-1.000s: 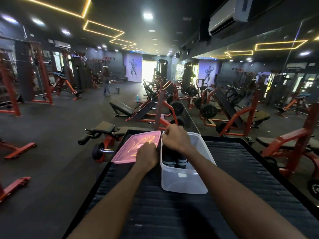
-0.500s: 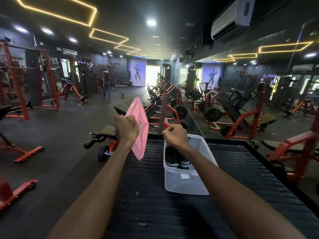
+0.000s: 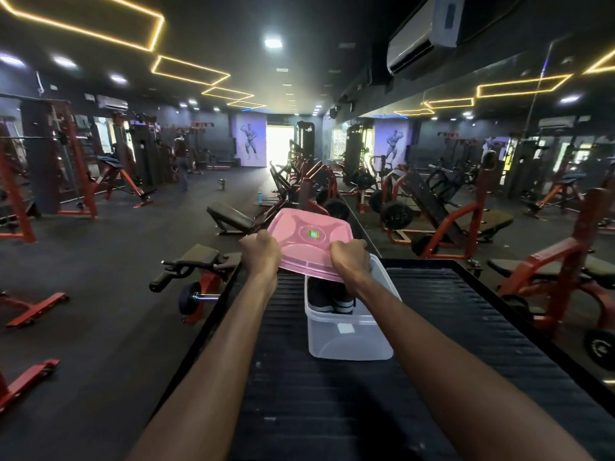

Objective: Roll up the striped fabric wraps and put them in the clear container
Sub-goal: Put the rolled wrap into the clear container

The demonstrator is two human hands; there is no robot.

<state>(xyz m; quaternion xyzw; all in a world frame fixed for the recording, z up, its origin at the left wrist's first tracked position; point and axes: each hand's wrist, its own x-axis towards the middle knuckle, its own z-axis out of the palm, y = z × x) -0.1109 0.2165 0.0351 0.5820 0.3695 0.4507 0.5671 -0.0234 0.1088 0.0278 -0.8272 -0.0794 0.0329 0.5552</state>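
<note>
Held a pink lid in left hand and right hand, fingers curled round it. Hovered tilted above the clear container. Sat inside that container: rolled striped wraps.

Lid: translucent pink plastic, smooth, faintly glossy, with a small green sticker at its centre. Below the lid, container: clear, slightly frosted plastic, smooth-walled. Inside the container, rolled wraps: dark matt cloth with pale stripes. Under the container, platform: black, ribbed, matt, rubber-like surface.
</note>
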